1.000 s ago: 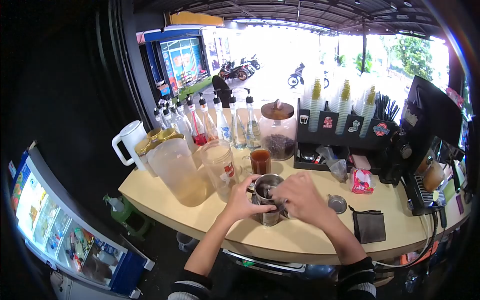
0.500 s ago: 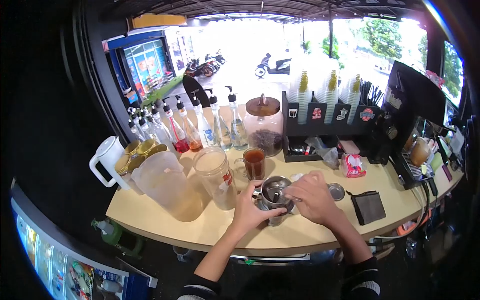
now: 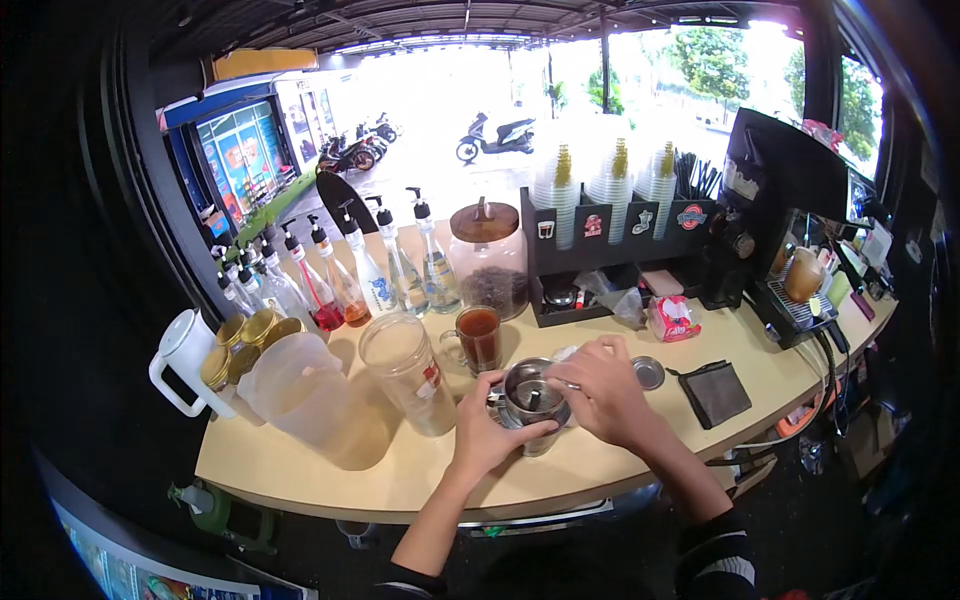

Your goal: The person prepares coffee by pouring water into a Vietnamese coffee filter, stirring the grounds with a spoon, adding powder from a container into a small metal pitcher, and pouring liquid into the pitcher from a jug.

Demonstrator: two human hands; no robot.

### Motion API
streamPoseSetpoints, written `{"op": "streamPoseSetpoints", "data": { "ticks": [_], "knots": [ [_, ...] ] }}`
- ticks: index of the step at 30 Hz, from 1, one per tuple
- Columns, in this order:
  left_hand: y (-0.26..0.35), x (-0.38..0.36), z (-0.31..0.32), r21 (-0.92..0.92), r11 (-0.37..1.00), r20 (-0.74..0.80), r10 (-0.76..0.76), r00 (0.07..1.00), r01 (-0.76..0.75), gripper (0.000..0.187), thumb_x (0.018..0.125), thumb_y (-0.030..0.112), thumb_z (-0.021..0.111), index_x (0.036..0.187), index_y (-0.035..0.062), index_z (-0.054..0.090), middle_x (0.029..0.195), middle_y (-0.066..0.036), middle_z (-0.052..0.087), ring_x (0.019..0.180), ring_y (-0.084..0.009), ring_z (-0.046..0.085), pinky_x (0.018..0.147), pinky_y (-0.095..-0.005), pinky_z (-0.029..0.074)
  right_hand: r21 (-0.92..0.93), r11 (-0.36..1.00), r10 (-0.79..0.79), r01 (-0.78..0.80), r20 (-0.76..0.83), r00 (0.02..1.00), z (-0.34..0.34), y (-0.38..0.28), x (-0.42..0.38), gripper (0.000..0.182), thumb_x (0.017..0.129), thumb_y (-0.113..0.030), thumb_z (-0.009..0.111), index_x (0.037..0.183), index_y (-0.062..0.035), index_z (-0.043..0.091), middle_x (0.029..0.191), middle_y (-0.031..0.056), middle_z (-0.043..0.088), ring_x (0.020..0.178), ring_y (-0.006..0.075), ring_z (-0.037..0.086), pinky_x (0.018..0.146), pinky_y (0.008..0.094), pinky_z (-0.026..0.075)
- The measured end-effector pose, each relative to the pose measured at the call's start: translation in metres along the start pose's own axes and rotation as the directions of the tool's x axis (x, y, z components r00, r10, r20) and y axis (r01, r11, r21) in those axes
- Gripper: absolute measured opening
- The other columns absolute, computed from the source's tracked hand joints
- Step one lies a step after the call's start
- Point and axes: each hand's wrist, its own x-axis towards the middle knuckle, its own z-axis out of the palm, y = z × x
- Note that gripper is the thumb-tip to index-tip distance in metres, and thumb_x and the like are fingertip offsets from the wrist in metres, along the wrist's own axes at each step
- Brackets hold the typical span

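My left hand (image 3: 487, 430) is wrapped around the side of a shiny steel cup (image 3: 522, 380), thumb along its front. The cup appears to sit on top of a clear glass (image 3: 537, 446), which is mostly covered. Over the cup's right rim, my right hand (image 3: 610, 398) pinches a thin metal utensil, seemingly a spoon (image 3: 563, 384), whose end reaches inside. Dark contents show at the bottom of the cup. Just behind stands a glass mug of reddish-brown drink (image 3: 481, 338).
Left of my hands stand a tall clear jar (image 3: 405, 375), a frosted pitcher (image 3: 310, 400) and several pump bottles (image 3: 405, 270). A wooden-lidded jar (image 3: 488, 265) and a black cup rack (image 3: 620, 240) line the back. At right lie a small lid (image 3: 648, 373) and a dark cloth (image 3: 714, 394).
The camera view has shifted, so the whole scene sits further left. Both hands keep their holds, with the right one still at the cup's rim.
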Motion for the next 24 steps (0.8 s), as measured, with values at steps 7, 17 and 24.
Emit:
{"op": "streamPoseSetpoints", "data": {
  "ticks": [7, 17, 24],
  "knots": [
    [0.001, -0.002, 0.002, -0.058, 0.998, -0.012, -0.036, 0.999, 0.035, 0.075, 0.051, 0.03, 0.092, 0.11, 0.0036, 0.054, 0.098, -0.011, 0.065, 0.094, -0.0217, 0.063, 0.086, -0.0345, 0.048, 0.211, 0.962, -0.193, 0.174, 0.071, 0.979, -0.005, 0.021, 0.011, 0.019, 0.08, -0.01, 0.064, 0.099, -0.0128, 0.067, 0.082, 0.0028, 0.061, 0.083, 0.0214, 0.057, 0.085, 0.038, 0.035],
    [-0.003, -0.007, 0.006, -0.03, 0.996, -0.052, -0.088, 0.995, 0.086, 0.08, 0.047, 0.025, 0.093, 0.114, 0.0046, 0.055, 0.101, -0.008, 0.065, 0.094, -0.0164, 0.061, 0.086, -0.0318, 0.048, 0.347, 0.892, -0.312, 0.289, 0.012, 0.95, -0.004, 0.056, 0.006, 0.028, 0.079, -0.004, 0.064, 0.106, -0.0129, 0.066, 0.083, 0.0023, 0.062, 0.079, 0.0192, 0.057, 0.081, 0.035, 0.035],
    [-0.002, -0.009, 0.008, -0.074, 0.987, -0.071, -0.145, 0.987, 0.14, 0.076, 0.048, 0.024, 0.094, 0.111, 0.0046, 0.056, 0.099, -0.006, 0.064, 0.093, -0.0158, 0.06, 0.086, -0.0309, 0.046, 0.664, 0.741, -0.187, 0.099, 0.063, 0.98, 0.005, 0.056, 0.005, 0.012, 0.087, -0.011, 0.06, 0.095, -0.0071, 0.068, 0.089, 0.0067, 0.067, 0.08, 0.0235, 0.059, 0.078, 0.0348, 0.037]
  ]
}}
